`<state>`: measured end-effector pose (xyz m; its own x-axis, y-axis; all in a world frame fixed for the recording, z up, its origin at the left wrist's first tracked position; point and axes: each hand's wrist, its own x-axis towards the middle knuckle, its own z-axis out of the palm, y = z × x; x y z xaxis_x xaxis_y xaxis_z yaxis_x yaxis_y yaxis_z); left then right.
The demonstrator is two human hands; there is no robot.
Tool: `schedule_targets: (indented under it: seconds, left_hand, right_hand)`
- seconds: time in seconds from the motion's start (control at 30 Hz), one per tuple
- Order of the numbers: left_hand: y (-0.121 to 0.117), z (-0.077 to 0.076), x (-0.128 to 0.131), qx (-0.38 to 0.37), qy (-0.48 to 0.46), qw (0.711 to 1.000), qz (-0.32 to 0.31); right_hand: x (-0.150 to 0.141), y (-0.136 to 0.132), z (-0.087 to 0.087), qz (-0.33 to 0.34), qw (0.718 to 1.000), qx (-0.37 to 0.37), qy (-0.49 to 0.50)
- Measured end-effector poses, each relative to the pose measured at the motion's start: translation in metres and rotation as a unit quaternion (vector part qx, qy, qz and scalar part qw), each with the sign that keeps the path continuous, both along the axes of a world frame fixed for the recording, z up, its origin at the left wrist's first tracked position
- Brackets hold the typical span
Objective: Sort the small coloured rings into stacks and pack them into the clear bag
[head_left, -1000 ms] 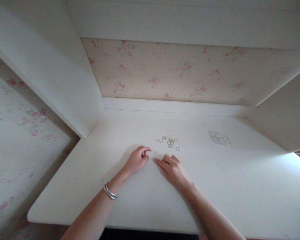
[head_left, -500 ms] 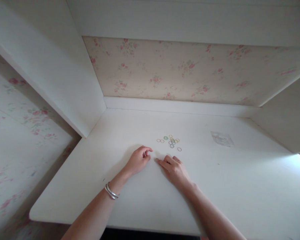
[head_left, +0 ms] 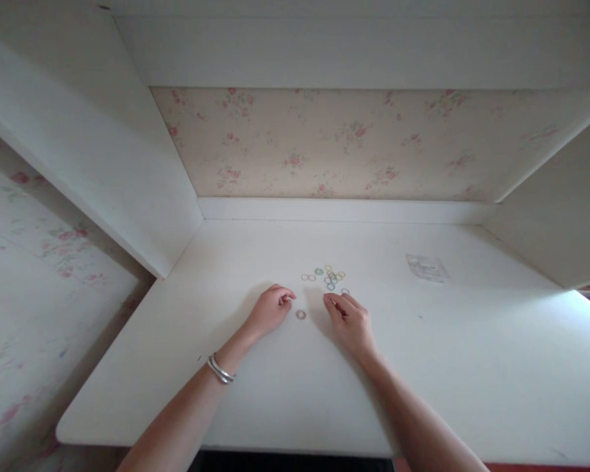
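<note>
A small brownish ring (head_left: 301,314), which looks like a rubber band or a small stack of them, lies on the white desk (head_left: 295,400) between my hands. My left hand (head_left: 270,309) rests just left of it, fingers curled and thumb close to the forefinger; whether anything is between them I cannot make out. To the right, my right hand (head_left: 350,321) has its thumb and fingers drawn together, and its grip is hidden too. Beyond its fingertips lies a loose cluster of thin coloured rings (head_left: 332,278), yellow, green and grey. One purplish ring (head_left: 345,292) is right beside its knuckles, partly covered.
Two pale orange rings (head_left: 308,277) sit left of the cluster. A clear plastic bag (head_left: 427,268) lies farther right. White panels (head_left: 98,144) rise at both sides, with a low ledge (head_left: 344,210) along the back below floral wallpaper.
My right hand has lifted its forefinger off the desk and moved up towards the cluster, exposing the brownish ring. My left hand has hardly moved. The view has shifted slightly.
</note>
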<state>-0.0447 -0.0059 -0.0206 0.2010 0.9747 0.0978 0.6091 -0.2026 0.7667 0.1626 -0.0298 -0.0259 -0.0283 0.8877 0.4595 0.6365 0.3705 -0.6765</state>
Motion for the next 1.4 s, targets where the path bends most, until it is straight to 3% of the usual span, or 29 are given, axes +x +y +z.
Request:
schedule_targets:
  seconds: [0.27,0.47,0.6,0.8,0.9,1.4]
  left_hand:
    - [0.036,0.008,0.032,0.056,0.183,0.982,0.002]
    - [0.044,0.012,0.036,0.033,0.254,0.967,-0.012]
    - [0.030,0.011,0.028,0.022,0.225,0.974,-0.026]
    - [-0.017,0.004,0.012,0.085,0.057,0.994,-0.034]
    - [-0.035,0.002,0.008,0.097,0.022,0.994,-0.043]
    - [-0.040,0.001,0.012,0.100,0.148,0.981,-0.081]
  right_hand:
    - [0.012,0.011,0.001,-0.037,0.997,-0.034,0.051]
    - [0.012,0.011,-0.002,-0.026,0.998,-0.024,0.043]
    - [0.012,0.011,-0.001,-0.019,0.999,-0.022,0.038]
    - [0.012,0.012,-0.002,-0.010,0.999,-0.033,0.033]
    - [0.011,0.014,-0.003,-0.009,0.999,-0.038,0.030]
    - [0.010,0.015,-0.003,-0.014,0.999,-0.046,0.018]
